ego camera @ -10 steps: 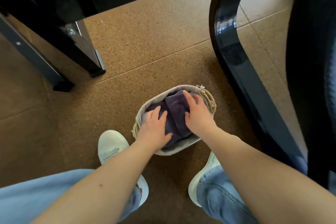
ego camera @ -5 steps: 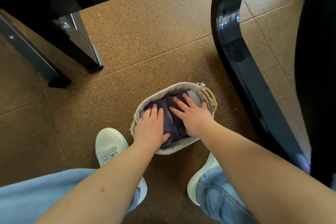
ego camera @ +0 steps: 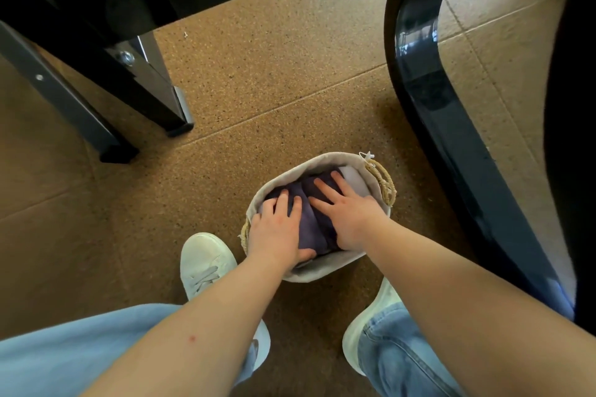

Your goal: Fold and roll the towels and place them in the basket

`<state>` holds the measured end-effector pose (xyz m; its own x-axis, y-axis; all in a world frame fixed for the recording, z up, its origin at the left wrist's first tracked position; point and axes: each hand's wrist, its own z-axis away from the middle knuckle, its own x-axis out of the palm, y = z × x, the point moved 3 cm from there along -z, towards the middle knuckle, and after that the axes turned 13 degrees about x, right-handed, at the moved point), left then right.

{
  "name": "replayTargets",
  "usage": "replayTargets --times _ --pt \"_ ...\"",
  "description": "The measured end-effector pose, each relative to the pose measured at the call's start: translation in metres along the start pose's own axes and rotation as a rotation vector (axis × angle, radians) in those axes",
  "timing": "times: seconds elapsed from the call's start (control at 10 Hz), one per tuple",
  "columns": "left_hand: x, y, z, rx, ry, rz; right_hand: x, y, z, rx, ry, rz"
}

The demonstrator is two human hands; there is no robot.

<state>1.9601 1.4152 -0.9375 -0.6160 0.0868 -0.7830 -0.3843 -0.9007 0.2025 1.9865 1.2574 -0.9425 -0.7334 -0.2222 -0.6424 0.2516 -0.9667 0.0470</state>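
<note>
Both hands lie flat with fingers spread: the left hand (ego camera: 277, 232) presses the nearer purple roll, and the right hand (ego camera: 346, 216) presses the roll beside it. The purple towels (ego camera: 309, 226) sit inside the basket (ego camera: 322, 271) on the floor (ego camera: 258, 74), with a pale towel (ego camera: 353, 177) tucked at the far end. Pressing straight down with even palms should seat the rolls below the rim. Dragging sideways could loosen them.

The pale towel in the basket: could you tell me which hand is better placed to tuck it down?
Probably the right hand: its fingertips lie beside the pale towel, while the left hand presses the purple towels at the basket's opposite end.
</note>
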Motion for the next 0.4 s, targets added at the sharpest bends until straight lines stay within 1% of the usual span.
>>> replayTargets --times 0.1,0.2,0.3,0.4 --pt "-0.002 0.005 0.003 -0.012 0.001 0.01 -0.003 -0.001 0.005 0.003 0.025 0.029" --pt "-0.006 0.01 0.008 -0.017 0.01 0.019 -0.001 -0.001 0.019 0.008 0.087 0.018" --pt "-0.012 0.01 0.018 -0.016 0.018 0.049 -0.008 0.003 0.034 0.011 0.095 -0.047" --pt "-0.025 0.012 0.032 -0.021 0.075 0.068 -0.027 0.007 0.054 0.037 0.149 -0.139"
